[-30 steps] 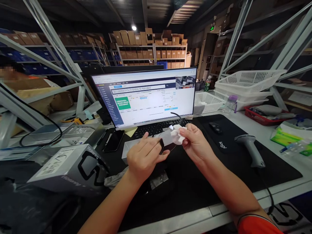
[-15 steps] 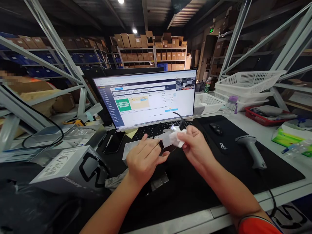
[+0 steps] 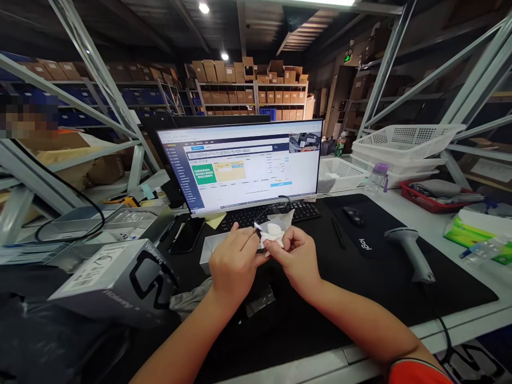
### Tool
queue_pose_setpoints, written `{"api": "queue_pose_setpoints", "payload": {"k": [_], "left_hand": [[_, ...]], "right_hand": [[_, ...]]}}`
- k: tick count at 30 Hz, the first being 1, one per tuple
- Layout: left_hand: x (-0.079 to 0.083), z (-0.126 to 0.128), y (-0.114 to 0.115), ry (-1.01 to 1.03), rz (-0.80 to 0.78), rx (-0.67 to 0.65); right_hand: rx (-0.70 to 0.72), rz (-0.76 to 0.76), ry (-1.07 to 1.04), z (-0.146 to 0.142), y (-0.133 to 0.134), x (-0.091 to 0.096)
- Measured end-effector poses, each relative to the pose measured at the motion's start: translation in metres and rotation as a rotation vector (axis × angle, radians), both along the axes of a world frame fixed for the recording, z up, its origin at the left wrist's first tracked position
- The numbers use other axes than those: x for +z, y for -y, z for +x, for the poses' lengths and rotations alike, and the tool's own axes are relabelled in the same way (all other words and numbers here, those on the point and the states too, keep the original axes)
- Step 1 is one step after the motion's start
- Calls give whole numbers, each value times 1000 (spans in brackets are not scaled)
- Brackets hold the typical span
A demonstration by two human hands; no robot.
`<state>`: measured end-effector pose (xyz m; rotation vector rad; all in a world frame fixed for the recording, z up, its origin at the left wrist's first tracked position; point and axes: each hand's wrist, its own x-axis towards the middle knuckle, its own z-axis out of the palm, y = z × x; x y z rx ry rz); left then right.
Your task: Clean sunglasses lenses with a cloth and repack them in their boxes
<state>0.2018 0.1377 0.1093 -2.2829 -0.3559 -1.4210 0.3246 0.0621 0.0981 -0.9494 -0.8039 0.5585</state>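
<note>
My left hand [image 3: 236,261] is closed around a pair of glasses [image 3: 267,213], held up in front of the keyboard. A clear lens and a thin dark curved end show above the fingers; most of the frame is hidden. Pinched in my right hand [image 3: 298,256] is a crumpled white tissue [image 3: 272,232], pressed against the glasses close to the left fingertips. Behind my left hand stands an open white box [image 3: 207,249]. A grey cloth pouch [image 3: 192,301] lies beside my left wrist, and a clear plastic wrapper [image 3: 260,303] lies on the mat below the hands.
A grey box with a glasses outline [image 3: 120,280] stands at the left, near a phone [image 3: 187,234]. Ahead are the monitor [image 3: 240,165] and keyboard [image 3: 306,209]. To the right lie a mouse [image 3: 353,216], a barcode scanner [image 3: 412,253] and white baskets [image 3: 404,141]. Another person is at far left.
My right hand has moved left and down with the tissue, from apart at the right to against the left fingers. The glasses' dark end has shifted left and lower.
</note>
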Motion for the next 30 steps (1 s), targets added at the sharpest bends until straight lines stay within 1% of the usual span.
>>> {"api": "queue_pose_setpoints", "payload": {"k": [2,4,7,9,11,13,14,15,16,17,19,20,21,22,23,25,28,30], "left_hand": [[5,-1,-2,-11,-13,-50],[12,-2,-4,-33,-13,-108],[21,-6,-6,-86,-5,-192],[25,-10,-10,-115,-17,-241],[28,-14,-16,-126,-45,-272],[30,-20,-23,-120,-80,-283],[31,-23,-27,-110,-99,-278],[32,-25,-30,-102,-119,-270],[33,-28,-32,-99,-137,-262],[34,-29,-33,-104,-152,-258],[35,-31,-32,-145,-164,-265],[35,-30,-29,-179,-167,-276],[35,-29,-26,-216,-172,-284],[35,-28,-23,-253,-178,-289],[35,-27,-19,-287,-186,-289],[36,-25,-12,-345,-199,-279],[37,-24,-5,-401,-193,-262],[38,-24,-4,-430,-188,-263]], "right_hand": [[100,-13,-62,10,2,8],[168,-3,-161,22,3,18],[199,21,-292,36,4,28],[214,15,-316,43,5,33],[251,-21,-231,51,11,38],[307,-104,-2,64,24,44],[310,-151,144,72,33,47],[272,-187,284,81,42,50],[176,-195,392,90,51,53],[42,-176,460,99,60,55],[-247,-97,510,113,70,56],[-358,-56,518,118,72,56],[-426,-27,529,120,71,55],[-450,-15,550,120,69,54],[-436,-17,575,119,65,53],[-336,-54,615,115,58,50],[-136,-114,606,110,52,50],[46,-143,566,109,53,51]]}}
